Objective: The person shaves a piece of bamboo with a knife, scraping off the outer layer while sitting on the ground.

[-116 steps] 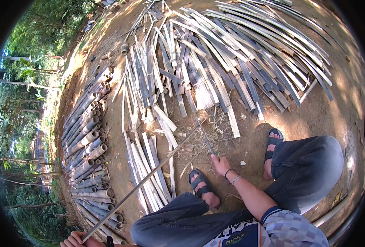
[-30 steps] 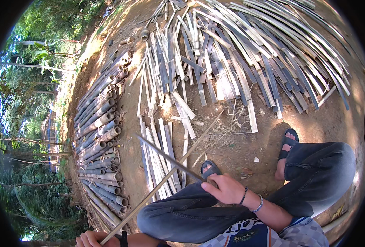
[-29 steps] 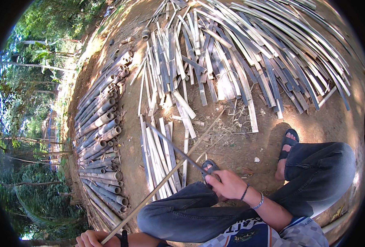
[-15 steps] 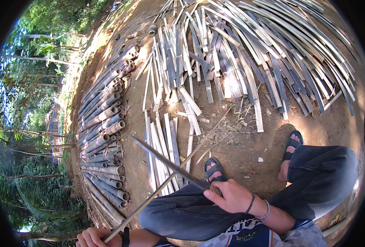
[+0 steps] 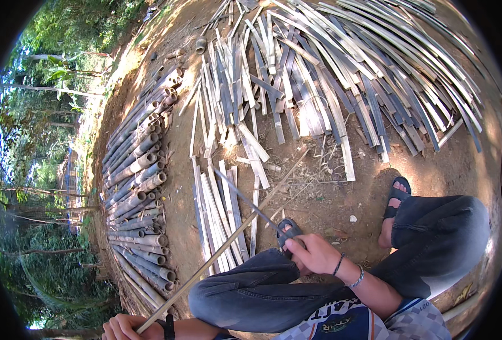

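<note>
Strip [image 5: 206,263] runs out from left hand [image 5: 121,327], knife [image 5: 235,190] across it in right hand [image 5: 313,253].
Left hand closed on near end, likely to steady it; right hand wrapped round knife, angled across, contact unclear. Versus half a second ago, crossing sits farther out from left grip.

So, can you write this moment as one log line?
left hand: grips long strip | right hand: grips knife, crossing long strip, contact unclear | nearby: bamboo poles left, split slats ahead
</note>
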{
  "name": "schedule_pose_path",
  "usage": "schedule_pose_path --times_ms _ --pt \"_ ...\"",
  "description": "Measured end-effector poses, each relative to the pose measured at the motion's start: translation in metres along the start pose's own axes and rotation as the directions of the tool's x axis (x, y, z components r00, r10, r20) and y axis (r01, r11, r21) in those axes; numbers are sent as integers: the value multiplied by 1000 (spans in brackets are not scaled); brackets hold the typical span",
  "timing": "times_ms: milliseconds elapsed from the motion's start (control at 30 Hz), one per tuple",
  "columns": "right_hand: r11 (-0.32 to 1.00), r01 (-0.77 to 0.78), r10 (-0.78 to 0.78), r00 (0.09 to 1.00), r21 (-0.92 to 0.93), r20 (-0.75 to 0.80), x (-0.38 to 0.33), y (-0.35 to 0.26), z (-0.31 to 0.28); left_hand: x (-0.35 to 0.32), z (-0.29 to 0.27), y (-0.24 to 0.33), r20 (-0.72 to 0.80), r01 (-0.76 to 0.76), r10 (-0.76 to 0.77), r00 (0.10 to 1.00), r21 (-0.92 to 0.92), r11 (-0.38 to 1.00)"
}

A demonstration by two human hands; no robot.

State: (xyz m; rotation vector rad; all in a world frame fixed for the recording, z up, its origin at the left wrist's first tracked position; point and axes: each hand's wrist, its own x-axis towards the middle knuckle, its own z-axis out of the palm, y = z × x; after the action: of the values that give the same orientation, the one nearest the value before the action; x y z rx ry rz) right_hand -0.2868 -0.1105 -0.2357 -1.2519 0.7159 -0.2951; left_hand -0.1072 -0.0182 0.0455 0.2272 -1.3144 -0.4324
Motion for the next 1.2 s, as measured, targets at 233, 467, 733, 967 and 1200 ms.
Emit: schedule_pose_path --times_ms 233,467,733,967,1200 --pt "996 85 -82 990 -22 111 -19 -39 2 -1 -6 7 -70 9 -7 998 38 999" --pt "980 156 -153 988 -121 31 -7 -18 7 -2 -16 25 -145 72 -44 988 195 978" --pt "986 127 -101 970 -109 221 -19 -38 7 -5 -25 35 -177 99 -61 982 215 972" --pt "981 102 -91 993 -167 69 -7 -18 5 -5 -25 36 -174 102 -62 983 232 967" --pt "977 173 -149 972 -124 182 -21 -31 18 -4 -22 33 -150 89 -55 987 228 970"
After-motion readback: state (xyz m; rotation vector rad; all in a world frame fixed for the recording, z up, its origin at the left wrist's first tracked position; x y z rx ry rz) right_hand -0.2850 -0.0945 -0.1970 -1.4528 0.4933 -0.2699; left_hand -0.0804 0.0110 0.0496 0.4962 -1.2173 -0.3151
